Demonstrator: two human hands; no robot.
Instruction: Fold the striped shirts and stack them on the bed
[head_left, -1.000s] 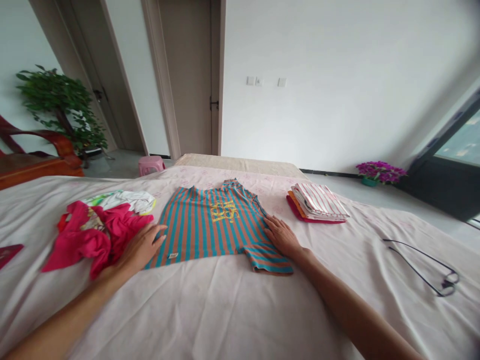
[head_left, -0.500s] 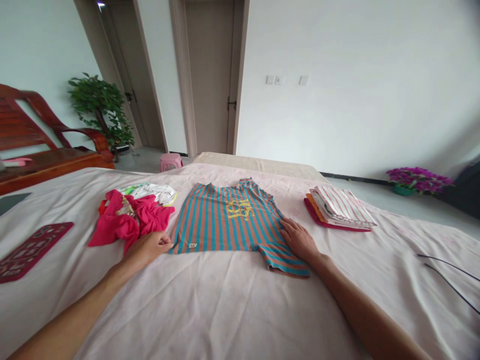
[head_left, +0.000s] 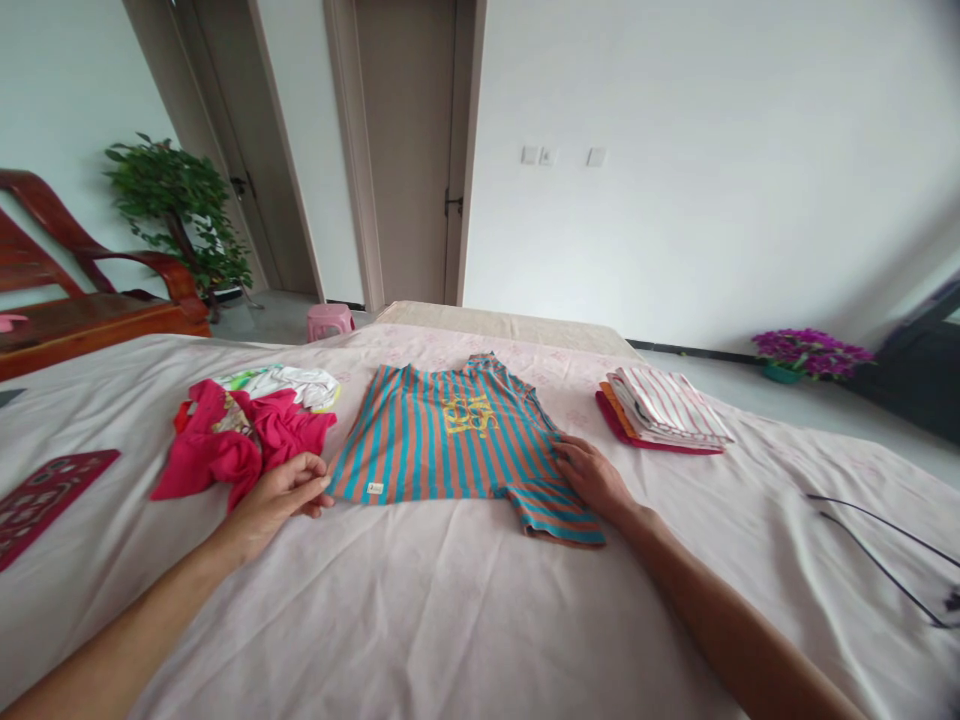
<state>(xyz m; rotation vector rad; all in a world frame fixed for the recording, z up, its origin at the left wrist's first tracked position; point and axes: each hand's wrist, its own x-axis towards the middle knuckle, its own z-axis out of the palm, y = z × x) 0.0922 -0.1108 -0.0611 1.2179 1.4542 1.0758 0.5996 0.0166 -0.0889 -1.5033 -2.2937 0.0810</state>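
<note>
A T-shirt with blue and brown stripes and yellow lettering lies flat before me, turned sideways. One short sleeve points toward me, and a small white label sits near the hem. At the hem's near left corner is my left hand, its fingers loosely bent and apart, fingertips beside the cloth edge. My right hand rests open, with its fingers on the shirt by the sleeve and shoulder. Left of the shirt, crumpled pink clothing lies against a white garment.
A folded stack topped with a red-and-white striped cloth sits to the right. A dark red panel lies at left, black cords at right. The pale sheet covers the surface. Beyond stand a pink stool and wooden bench.
My left hand has loosened from a closed grip at the hem corner to spread fingers. My right hand stays on the shirt. The view has shifted slightly right.
</note>
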